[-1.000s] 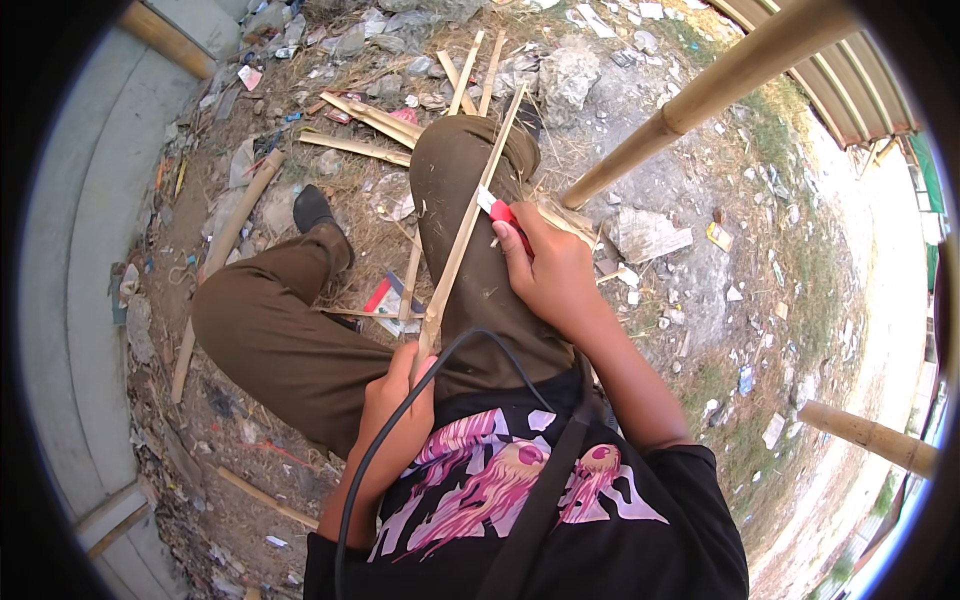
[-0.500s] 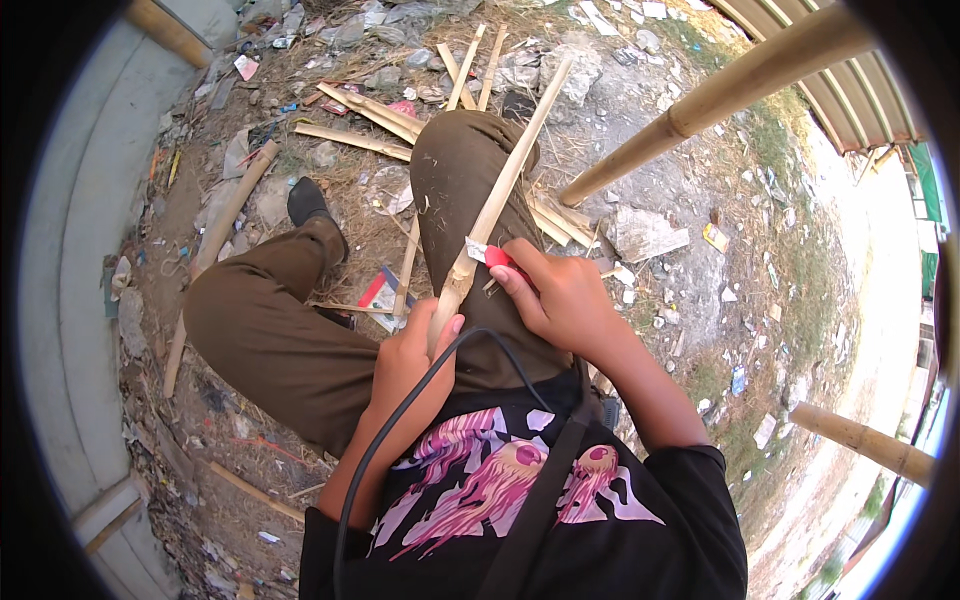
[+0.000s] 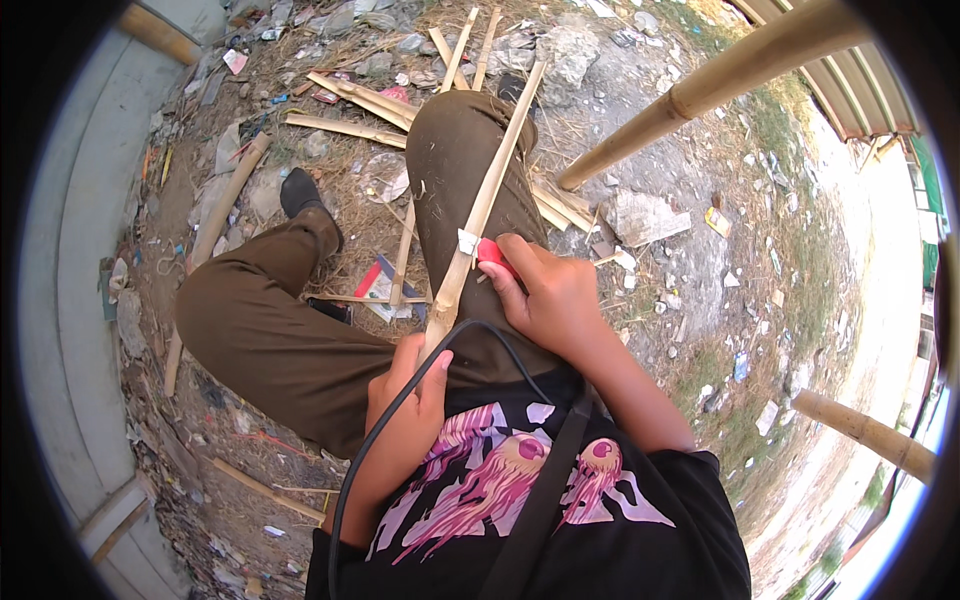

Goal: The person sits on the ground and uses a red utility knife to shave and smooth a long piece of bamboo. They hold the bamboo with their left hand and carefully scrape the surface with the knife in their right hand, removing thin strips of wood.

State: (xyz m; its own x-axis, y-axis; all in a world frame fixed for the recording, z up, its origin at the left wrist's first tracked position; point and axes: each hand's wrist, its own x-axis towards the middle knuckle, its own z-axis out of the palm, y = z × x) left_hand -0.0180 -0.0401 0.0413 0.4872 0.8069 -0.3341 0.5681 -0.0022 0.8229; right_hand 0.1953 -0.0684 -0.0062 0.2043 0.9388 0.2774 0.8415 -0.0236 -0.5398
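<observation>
A long split bamboo strip (image 3: 487, 192) lies slantwise along my right thigh. Its lower end is gripped by my left hand (image 3: 408, 392), fingers and thumb wrapped round it near my lap. My right hand (image 3: 550, 290) is closed round a small red-handled knife (image 3: 489, 252). The knife's short pale blade lies against the strip just above a rough node. Part of the handle is hidden by my fingers.
More bamboo strips (image 3: 345, 132) lie beyond my knees, and a thicker bamboo pole (image 3: 228, 200) to the left. A slanting bamboo post (image 3: 690, 100) rises at right. Grey wall (image 3: 75, 250) stands left; litter and rubble cover the ground. A black cable (image 3: 385, 425) crosses my left wrist.
The strip has shifted slightly left and down with my left hand. The blade, in my right hand, sits slightly farther up the strip from the node.
</observation>
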